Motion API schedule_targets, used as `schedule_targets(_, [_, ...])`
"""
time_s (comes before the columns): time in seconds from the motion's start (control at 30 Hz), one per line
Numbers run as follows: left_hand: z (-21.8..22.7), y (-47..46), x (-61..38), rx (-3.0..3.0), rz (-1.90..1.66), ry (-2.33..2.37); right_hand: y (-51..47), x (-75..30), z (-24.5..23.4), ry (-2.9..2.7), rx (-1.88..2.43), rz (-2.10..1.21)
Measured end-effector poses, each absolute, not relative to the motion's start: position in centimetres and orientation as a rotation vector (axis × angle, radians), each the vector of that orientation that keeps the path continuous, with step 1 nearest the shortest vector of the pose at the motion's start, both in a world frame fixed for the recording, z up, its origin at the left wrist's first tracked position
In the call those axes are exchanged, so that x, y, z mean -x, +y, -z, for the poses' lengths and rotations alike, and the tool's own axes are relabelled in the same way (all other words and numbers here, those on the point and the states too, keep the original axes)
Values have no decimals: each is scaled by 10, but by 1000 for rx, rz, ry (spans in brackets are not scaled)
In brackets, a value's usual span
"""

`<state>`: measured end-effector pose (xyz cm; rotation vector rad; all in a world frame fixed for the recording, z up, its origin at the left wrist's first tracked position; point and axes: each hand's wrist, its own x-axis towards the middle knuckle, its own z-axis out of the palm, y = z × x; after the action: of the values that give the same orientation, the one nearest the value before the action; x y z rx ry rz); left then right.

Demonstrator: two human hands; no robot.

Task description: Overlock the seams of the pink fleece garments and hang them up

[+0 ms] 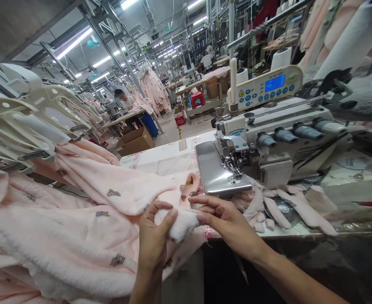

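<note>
A fluffy pale pink fleece garment (87,219) with small brown prints lies heaped over the table's left side. My left hand (152,236) pinches a folded edge of this fleece from the left. My right hand (219,217) pinches the same edge from the right, fingertips nearly meeting the left ones. Both hands sit just in front of the shiny metal bed plate (213,169) of a white overlock sewing machine (268,143). The presser foot and needle area (233,162) stand a short way behind my right hand.
Pink fabric trimmings (287,209) lie beside the machine's base. A control panel (264,88) with a blue screen sits on top. White hanger rails (30,122) carry more pink garments at left. A person (122,101) works at a far table; cardboard boxes (135,141) stand on the aisle floor.
</note>
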<state>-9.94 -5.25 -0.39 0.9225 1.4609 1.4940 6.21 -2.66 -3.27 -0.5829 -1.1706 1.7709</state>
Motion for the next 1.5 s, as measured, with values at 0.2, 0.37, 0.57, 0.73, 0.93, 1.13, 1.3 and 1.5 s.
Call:
schedule_targets(0.2, [-44,-12,95,-1297,-1381,1430,-14,-62,19,-1079,511,-1677])
schedule_targets(0.37, [-43,-15,90,-1122,-1424,1319,-14,-66,12,-1050,452,-1713])
schedule_targets(0.57, [-22,-33,92,-871,-1550,1272,-15,-59,21,-1030,470,-1691])
schedule_targets(0.73, [-13,-38,92,-792,-1572,1239,-17,-57,23,-1040,454,-1712])
schedule_targets(0.93, [-12,-38,90,-759,-1601,1243,-18,-58,20,-1041,396,-1768])
schedule_targets(1.13, [-10,-39,92,-721,-1601,1255,-17,-57,22,-1035,407,-1805])
schedule_targets(1.3, [-7,-43,93,-711,-1595,1296,-16,-58,22,-1037,410,-1801])
schedule_targets(1.5, [-7,-45,92,-692,-1598,1294,-15,-60,24,-1029,420,-1813])
